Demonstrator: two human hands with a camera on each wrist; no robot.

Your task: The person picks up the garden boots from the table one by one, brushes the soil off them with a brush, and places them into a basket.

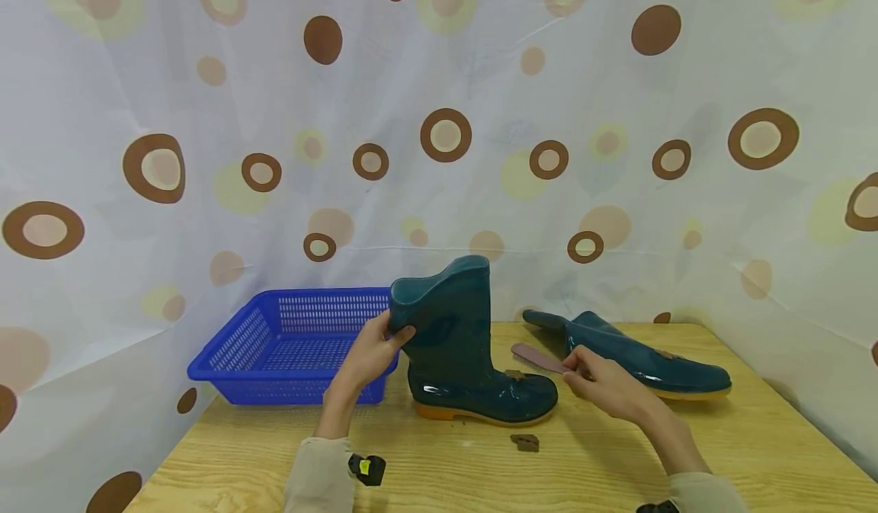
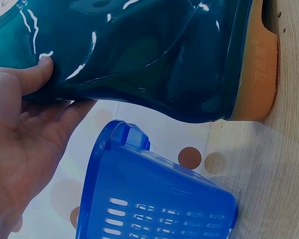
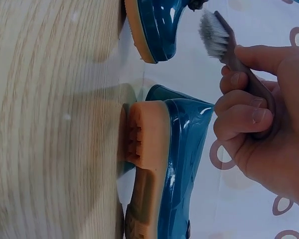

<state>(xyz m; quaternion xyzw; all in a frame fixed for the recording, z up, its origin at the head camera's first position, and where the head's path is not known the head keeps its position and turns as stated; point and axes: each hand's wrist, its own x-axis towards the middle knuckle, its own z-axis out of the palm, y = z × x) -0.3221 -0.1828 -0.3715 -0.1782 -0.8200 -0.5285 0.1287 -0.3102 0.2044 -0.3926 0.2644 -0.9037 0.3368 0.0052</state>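
Observation:
A dark teal rubber boot (image 1: 449, 345) with an orange sole stands upright on the table. My left hand (image 1: 370, 349) grips its shaft at the back, thumb on the outer side, as the left wrist view also shows (image 2: 30, 129). A brown clump (image 1: 514, 375) sits on top of its foot. In my right hand (image 1: 604, 383) is a brush (image 3: 234, 50) with pale bristles, fingers curled round its handle. The brush is held to the right of the boot's toe, apart from it. A second teal boot (image 1: 617, 353) lies on its side behind the right hand, with brown matter (image 1: 667, 354) on it.
A blue perforated plastic basket (image 1: 233, 387) stands at the left of the wooden table (image 1: 425, 475), close by the upright boot. One brown clump (image 1: 525, 443) lies on the table in front of the toe. A spotted curtain (image 1: 439, 78) hangs behind.

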